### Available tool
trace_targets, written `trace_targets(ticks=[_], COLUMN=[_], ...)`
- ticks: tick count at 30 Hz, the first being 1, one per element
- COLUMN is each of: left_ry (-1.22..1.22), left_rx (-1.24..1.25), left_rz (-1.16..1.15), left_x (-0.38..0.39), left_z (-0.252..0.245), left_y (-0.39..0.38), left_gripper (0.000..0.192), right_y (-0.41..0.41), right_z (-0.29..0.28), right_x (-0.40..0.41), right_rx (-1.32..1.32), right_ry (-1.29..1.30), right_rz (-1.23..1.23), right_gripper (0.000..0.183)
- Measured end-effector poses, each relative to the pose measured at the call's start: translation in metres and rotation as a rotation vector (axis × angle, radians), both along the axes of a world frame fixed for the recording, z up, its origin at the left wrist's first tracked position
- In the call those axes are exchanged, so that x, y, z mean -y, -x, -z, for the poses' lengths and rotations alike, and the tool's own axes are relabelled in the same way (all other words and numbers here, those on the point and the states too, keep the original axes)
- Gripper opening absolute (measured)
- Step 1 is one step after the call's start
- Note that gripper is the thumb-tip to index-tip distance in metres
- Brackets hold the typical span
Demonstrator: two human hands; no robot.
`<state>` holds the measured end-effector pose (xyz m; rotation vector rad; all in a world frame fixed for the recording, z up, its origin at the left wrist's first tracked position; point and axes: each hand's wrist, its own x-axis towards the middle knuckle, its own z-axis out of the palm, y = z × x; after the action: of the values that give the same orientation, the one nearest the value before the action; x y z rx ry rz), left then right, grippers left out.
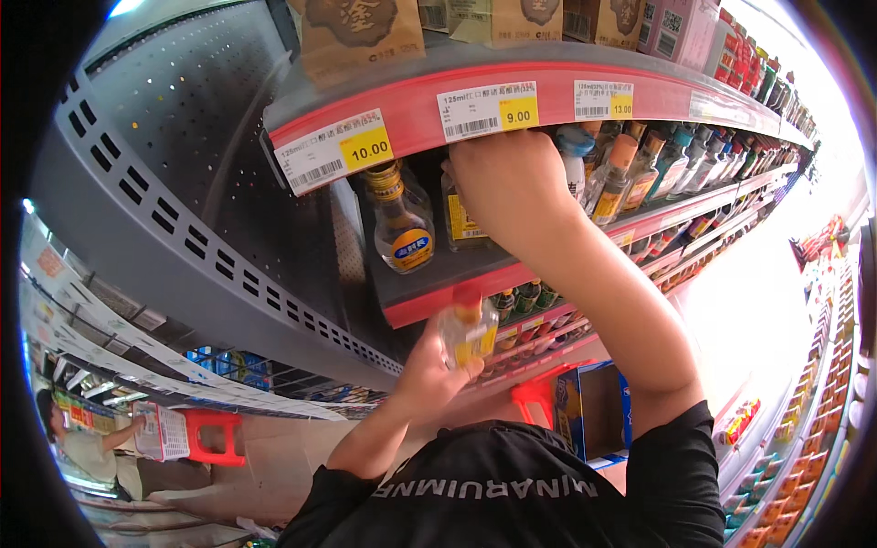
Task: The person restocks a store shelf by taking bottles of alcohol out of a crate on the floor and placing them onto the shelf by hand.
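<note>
My left hand [431,373] grips a small clear glass bottle [471,335] with a red cap and yellow label, in front of the shelf's lower edge; the bottle is blurred. My right hand [510,171] reaches into the shelf [411,284] beneath the red price strip [414,109]. Its fingers are largely hidden behind the hand and strip, so its grip cannot be made out. Just beside it stands a glass bottle [464,216] with a yellow label. Farther left on that shelf is a round-bodied glass bottle [404,236] with a gold cap and a blue-and-yellow label.
Several small liquor bottles [620,171] line the shelf to the right. Brown paper packages [363,34] stand above. A perforated metal side panel [171,219] bounds the left. Below are an open carton [603,411] and a red plastic stool [538,397]. Another person [96,445] sits at lower left.
</note>
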<state>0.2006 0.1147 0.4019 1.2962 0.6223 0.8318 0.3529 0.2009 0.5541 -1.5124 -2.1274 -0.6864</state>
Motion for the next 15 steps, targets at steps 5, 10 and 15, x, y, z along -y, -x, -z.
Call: trace_targets(ticks=[5,10,15], left_ry=[-0.289,-0.695,-0.743], left_rx=[0.13,-0.067,-0.139], left_rz=[-0.176,-0.511,-0.619], left_x=[-0.027,-0.065,-0.075], left_z=[-0.035,-0.039,-0.038], left_y=[-0.018,-0.031,-0.044], left_gripper=[0.061,0.048,0.046], right_y=[-0.001,-0.01,-0.023], right_z=[0.0,0.003,0.001], right_x=[-0.007,-0.026,-0.026], right_rx=[0.008,-0.125,0.062], right_ry=[-0.008,-0.051,-0.301], right_rz=[0.02,-0.039,-0.207], right_gripper=[0.019,0.015,0.015])
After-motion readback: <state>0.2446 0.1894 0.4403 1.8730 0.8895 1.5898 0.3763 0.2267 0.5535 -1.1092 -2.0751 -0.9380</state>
